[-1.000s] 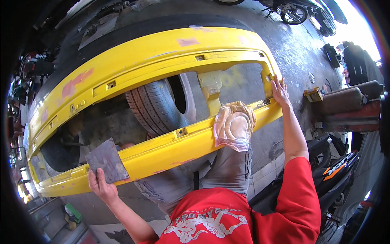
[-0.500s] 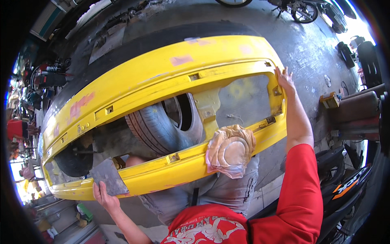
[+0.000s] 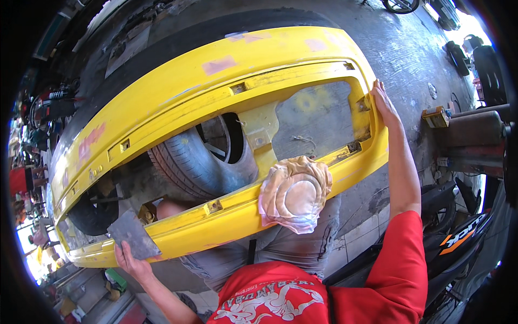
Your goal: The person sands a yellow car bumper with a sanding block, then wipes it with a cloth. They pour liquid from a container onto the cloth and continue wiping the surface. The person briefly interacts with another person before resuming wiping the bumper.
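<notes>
Our left hand [image 3: 131,263] is pinching a grey sheet [image 3: 135,236] over the near side of the yellow bumper [image 3: 189,110]. A tan padded cloth [image 3: 297,197] is hanging there too, further right. Our right hand [image 3: 385,103] is resting on the right end, fingers fairly straight; we can't tell if they're gripping. A tyre [image 3: 189,167] is showing through the middle. Pinkish patches [image 3: 218,65] are breaking up the far face's yellow, so it's looking only partly done.

A: What's the floor [image 3: 396,56] like?
B: Grey concrete, shiny toward the upper right, with paler tiles [image 3: 359,237] at lower right.
A: And the light?
B: Daylight [image 3: 477,27] glares at upper right and along the left edge, beside blurry clutter [image 3: 51,110].
</notes>
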`<state>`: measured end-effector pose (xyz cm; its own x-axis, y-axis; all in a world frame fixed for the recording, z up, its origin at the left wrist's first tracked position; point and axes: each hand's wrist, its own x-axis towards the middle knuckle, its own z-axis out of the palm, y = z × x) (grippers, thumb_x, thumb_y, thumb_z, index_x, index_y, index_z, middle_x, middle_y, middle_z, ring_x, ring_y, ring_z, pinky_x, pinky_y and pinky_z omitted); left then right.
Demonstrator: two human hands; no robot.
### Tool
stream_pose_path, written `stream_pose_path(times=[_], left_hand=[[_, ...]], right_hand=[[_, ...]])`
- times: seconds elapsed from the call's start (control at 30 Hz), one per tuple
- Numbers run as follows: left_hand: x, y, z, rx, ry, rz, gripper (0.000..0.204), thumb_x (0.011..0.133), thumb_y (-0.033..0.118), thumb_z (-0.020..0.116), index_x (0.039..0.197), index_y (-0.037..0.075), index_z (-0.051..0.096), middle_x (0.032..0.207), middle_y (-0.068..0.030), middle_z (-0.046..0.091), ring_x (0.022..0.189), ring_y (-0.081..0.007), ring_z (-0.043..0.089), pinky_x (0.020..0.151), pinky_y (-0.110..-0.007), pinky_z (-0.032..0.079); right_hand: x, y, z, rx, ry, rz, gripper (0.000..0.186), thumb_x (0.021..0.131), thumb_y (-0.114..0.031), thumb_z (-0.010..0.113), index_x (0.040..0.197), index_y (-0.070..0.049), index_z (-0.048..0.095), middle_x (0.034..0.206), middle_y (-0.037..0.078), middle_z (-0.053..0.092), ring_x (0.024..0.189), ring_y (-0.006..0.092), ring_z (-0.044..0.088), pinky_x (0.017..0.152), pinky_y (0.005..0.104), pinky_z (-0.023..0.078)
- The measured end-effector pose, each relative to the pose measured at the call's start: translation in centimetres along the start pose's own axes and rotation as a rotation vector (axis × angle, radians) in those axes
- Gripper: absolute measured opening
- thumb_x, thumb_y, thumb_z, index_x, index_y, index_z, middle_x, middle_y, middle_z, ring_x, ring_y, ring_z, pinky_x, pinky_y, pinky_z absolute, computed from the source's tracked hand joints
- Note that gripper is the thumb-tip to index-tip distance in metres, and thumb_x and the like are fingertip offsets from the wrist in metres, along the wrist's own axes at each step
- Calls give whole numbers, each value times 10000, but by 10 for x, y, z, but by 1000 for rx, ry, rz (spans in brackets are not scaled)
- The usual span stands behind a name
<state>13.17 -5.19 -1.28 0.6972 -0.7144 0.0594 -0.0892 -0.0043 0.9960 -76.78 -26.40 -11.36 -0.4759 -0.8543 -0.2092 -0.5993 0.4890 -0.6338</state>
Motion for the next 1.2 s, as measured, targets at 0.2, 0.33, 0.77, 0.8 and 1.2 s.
stream_pose_path(times=[0.2,0.33,0.77,0.8,1.2], left_hand=[[3,0,-8,28,-98,-26,420,1045,127,700,1415,-26,570,1404,-130,590,1295,-221,560,1159,-425,440],[2,-3,-10,29,-79,-27,405,1047,133,698,1400,-29,583,1413,-129,588,1297,-220,557,1165,-425,431],[-3,9,3,47,-143,14,221,1067,128,670,1254,11,673,1275,-92,673,1146,-180,616,1046,-367,498],[-4,10,4,43,-147,9,226,1067,127,670,1260,9,671,1279,-93,672,1150,-180,614,1048,-368,497],[-4,7,3,29,-72,-8,288,1060,119,680,1302,-34,641,1323,-119,642,1189,-189,595,1072,-380,489]], right_hand=[[45,-24,8,-53,31,241,890,916,-541,478,1729,-288,218,1787,256,-28,1634,513,-60,1288,659,102],[46,-27,9,-15,34,245,856,918,-511,464,1722,-318,242,1785,266,-37,1633,518,-59,1292,643,118],[36,-27,10,5,-18,116,859,935,-422,470,1735,-264,198,1816,165,1,1671,342,-91,1308,553,109],[34,-31,11,32,-21,152,863,934,-419,471,1736,-263,193,1817,160,4,1671,341,-91,1307,557,111],[27,-1,-5,-95,-86,-53,822,933,-385,426,1726,-283,235,1809,187,-12,1664,411,-27,1320,528,110]])
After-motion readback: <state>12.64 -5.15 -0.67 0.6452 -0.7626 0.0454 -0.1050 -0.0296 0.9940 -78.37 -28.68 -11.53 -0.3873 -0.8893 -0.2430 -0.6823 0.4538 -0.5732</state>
